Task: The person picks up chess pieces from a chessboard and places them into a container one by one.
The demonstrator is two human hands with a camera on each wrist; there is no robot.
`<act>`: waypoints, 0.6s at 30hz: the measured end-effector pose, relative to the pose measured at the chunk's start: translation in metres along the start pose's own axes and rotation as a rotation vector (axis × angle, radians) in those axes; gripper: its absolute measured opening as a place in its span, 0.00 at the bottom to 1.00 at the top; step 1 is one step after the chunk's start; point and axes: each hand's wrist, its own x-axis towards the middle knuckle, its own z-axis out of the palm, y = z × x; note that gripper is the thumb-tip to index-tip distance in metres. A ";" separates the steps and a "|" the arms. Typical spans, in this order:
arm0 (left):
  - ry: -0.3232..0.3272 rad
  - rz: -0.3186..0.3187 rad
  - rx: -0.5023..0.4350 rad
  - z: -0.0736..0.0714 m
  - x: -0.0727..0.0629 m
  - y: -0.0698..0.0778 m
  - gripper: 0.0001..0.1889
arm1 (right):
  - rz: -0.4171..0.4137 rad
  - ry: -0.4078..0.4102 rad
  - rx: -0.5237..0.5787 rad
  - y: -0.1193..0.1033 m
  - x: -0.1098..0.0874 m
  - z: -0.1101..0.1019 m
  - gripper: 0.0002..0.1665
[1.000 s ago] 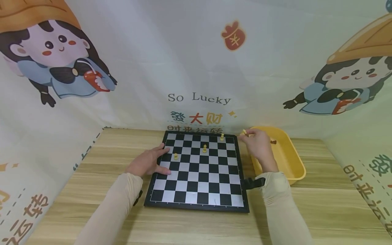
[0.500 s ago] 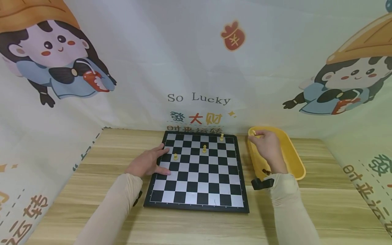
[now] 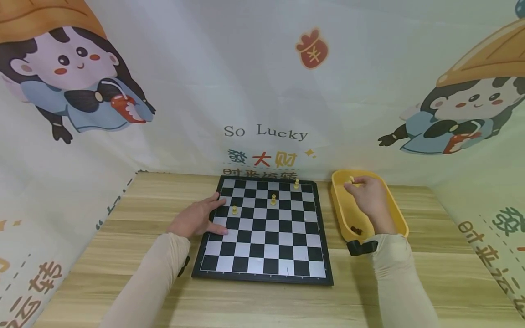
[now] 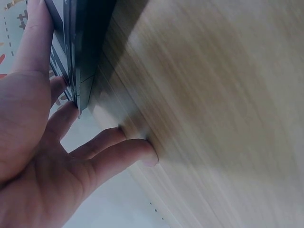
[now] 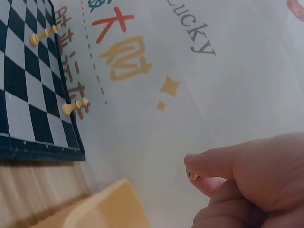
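A black-and-white chessboard [image 3: 258, 250] lies on the table, with three pale yellow chess pieces standing on it: one near the left side [image 3: 234, 210], one upper middle [image 3: 273, 199], one at the back right [image 3: 296, 183]. My left hand [image 3: 194, 217] rests at the board's left edge, thumb and a finger over the squares; in the left wrist view other fingers [image 4: 128, 152] touch the tabletop. Above the yellow plastic bin [image 3: 403, 221], my right hand [image 3: 371, 198] pinches a pale chess piece [image 3: 351, 179] between thumb and finger. Those fingertips mostly hide it in the right wrist view.
Small dark brown pieces [image 3: 356, 230] lie in the near left part of the bin; my right hand and forearm cover some of the inside. A printed cloth [image 3: 184, 114] hangs behind and beside the wooden table [image 3: 135, 237].
My right hand has moved right with the pinched chess piece, from the board's back right corner to over the bin. The left hand and the pieces on the board have stayed put.
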 end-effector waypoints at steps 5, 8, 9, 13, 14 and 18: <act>-0.001 -0.001 -0.003 0.001 0.001 -0.001 0.54 | -0.002 -0.018 -0.001 0.007 0.000 -0.005 0.31; -0.003 -0.003 -0.001 0.001 0.001 -0.001 0.54 | -0.010 -0.024 0.003 0.011 0.001 -0.007 0.31; -0.004 -0.004 0.000 0.001 0.000 -0.001 0.54 | -0.012 -0.026 0.004 0.012 0.001 -0.007 0.32; -0.003 -0.004 -0.003 0.001 0.000 -0.001 0.54 | -0.006 -0.021 -0.003 0.016 0.001 -0.009 0.32; -0.003 -0.002 -0.004 0.001 0.000 -0.001 0.54 | -0.004 -0.021 -0.001 0.017 0.001 -0.010 0.32; 0.001 0.000 -0.010 0.001 0.000 0.000 0.54 | 0.004 -0.018 0.009 0.020 0.001 -0.013 0.32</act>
